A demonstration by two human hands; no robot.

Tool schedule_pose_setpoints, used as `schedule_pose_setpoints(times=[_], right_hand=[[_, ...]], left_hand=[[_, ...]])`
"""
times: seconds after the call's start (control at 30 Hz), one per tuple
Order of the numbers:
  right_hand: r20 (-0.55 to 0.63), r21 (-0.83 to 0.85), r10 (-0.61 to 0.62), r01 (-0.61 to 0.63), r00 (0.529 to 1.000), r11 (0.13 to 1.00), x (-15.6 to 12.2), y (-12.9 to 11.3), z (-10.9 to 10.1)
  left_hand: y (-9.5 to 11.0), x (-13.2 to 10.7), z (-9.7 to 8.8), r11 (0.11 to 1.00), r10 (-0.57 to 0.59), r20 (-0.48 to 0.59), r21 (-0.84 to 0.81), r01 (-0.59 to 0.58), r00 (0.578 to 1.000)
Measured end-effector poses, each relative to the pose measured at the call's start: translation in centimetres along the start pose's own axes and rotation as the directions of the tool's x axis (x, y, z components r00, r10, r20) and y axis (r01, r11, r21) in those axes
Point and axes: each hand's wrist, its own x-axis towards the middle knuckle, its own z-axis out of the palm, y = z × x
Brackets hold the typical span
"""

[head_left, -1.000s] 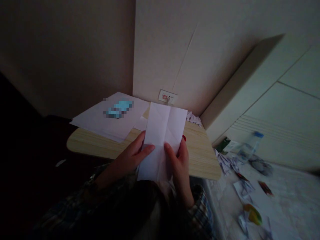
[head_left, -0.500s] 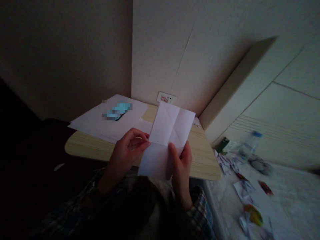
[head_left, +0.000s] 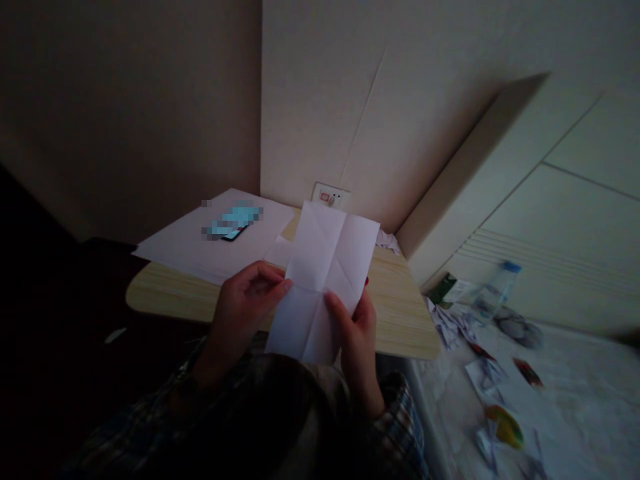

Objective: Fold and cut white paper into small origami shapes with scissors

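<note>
A white sheet of paper (head_left: 320, 260) with crossing fold creases is held up above the near edge of the table. My left hand (head_left: 245, 303) pinches its left edge at mid-height between thumb and fingers. On the other side, my right hand (head_left: 356, 327) grips the lower right part, thumb on the front and fingers behind, mostly hidden by the sheet. Behind the left hand, a phone (head_left: 235, 223) with a lit, blurred-out screen rests on a stack of larger white paper (head_left: 175, 243).
The wooden table (head_left: 170, 293) stands against the wall, below a socket (head_left: 330, 195). Crumpled paper (head_left: 387, 241) sits at its back right. To the right, a pale surface (head_left: 590, 400) carries a plastic bottle (head_left: 503, 287), paper scraps (head_left: 450, 323) and a yellow-green item (head_left: 505, 427).
The creased paper has shifted slightly left with both hands and lies flatter, its lower right part now more visible. My left hand's fingers have closed on its edge.
</note>
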Motion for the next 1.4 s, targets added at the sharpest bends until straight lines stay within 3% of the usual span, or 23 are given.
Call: schedule_pose_setpoints(times=[0.1,0.23,0.43,0.67,1.0,1.4], right_hand=[[0.041,0.048,0.074,-0.076,0.996,0.996,0.2,0.2,-0.2],[0.067,0.046,0.063,-0.067,0.996,0.997,0.5,0.4,-0.4],[0.095,0.006,0.064,-0.064,0.993,0.998,0.5,0.4,-0.3],[0.117,-0.096,-0.068,0.079,0.991,0.992,0.7,0.5,-1.2],[0.108,-0.203,-0.082,0.103,0.991,0.974,0.7,0.2,-1.4],[0.087,-0.160,-0.090,0.103,0.992,0.982,0.8,0.3,-1.5]], left_hand=[[-0.3,0.1,0.0,0.999,-0.029,-0.008,-0.038,0.029,1.000],[-0.7,0.3,0.4,0.989,-0.114,-0.046,-0.098,0.109,0.992],[-1.2,0.3,0.7,0.955,-0.236,0.113,-0.158,0.252,0.965],[-1.4,0.5,0.4,0.959,-0.234,-0.020,-0.169,0.228,0.972],[-1.3,0.6,0.1,0.968,-0.211,-0.034,-0.144,0.205,0.977],[-1.8,0.7,0.1,0.962,-0.225,-0.023,-0.165,0.219,0.974]])
